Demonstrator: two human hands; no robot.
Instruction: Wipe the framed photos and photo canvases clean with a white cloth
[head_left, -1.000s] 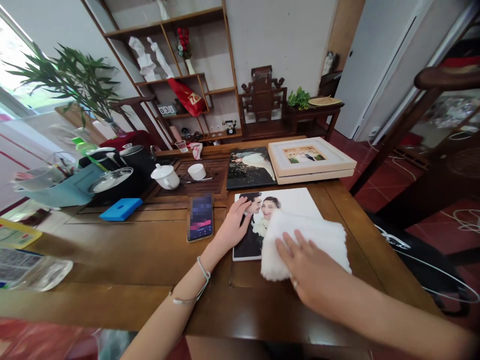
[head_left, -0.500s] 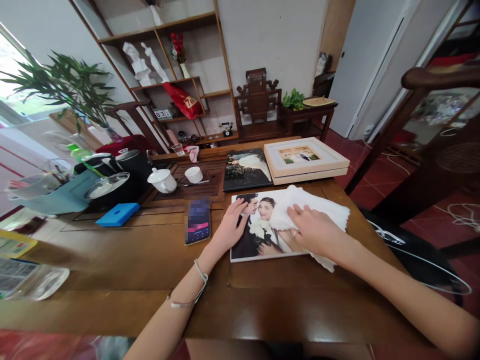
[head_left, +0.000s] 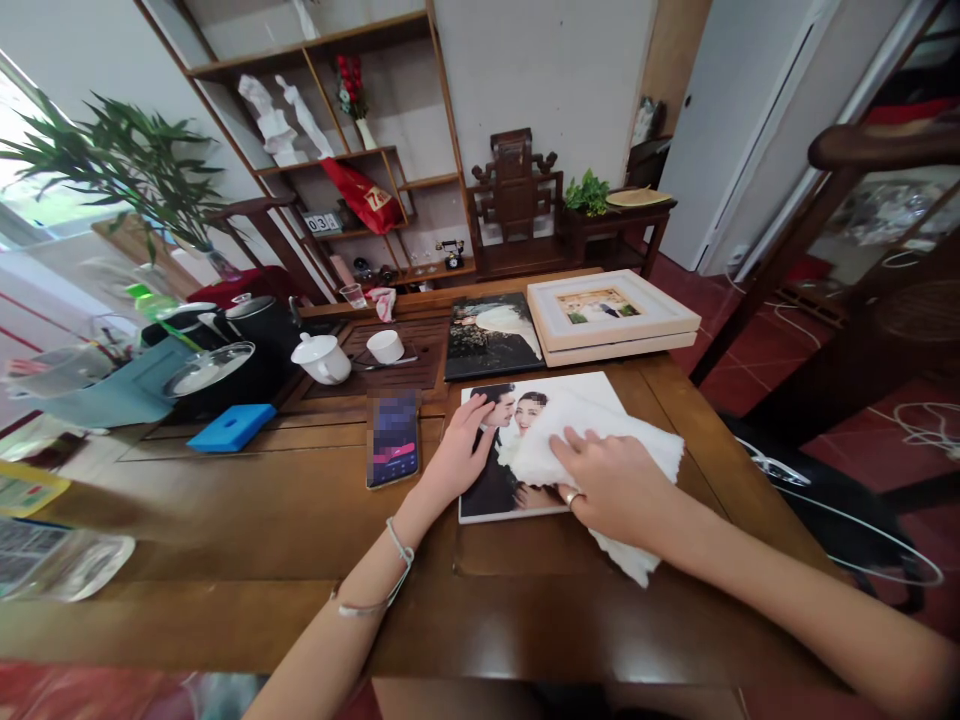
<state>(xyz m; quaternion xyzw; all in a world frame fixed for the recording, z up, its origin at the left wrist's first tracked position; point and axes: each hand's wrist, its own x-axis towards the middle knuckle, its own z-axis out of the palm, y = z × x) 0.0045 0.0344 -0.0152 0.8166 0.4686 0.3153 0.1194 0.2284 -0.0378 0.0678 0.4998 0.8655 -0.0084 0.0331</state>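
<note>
A wedding photo panel (head_left: 480,497) lies flat on the wooden table, showing a couple in a dark suit and a white dress. My left hand (head_left: 466,450) rests on its left part, fingers stretched out over the picture. On the right half, my right hand (head_left: 619,490) presses a white cloth (head_left: 651,432) against the panel, fingers bent over it. The cloth covers much of that side and hangs over the panel's front and right edges. A ring shows on a right-hand finger.
Behind the panel lie a dark photo panel (head_left: 491,340) and stacked framed pictures (head_left: 619,335). A phone (head_left: 393,440) lies to the left, near a lidded white teacup (head_left: 321,358), a small white cup (head_left: 385,347) and a blue box (head_left: 231,428). A wooden chair (head_left: 795,300) stands at right.
My right hand and the cloth have slid left and toward me across the panel, uncovering its upper right corner. My left hand stays in place on the picture.
</note>
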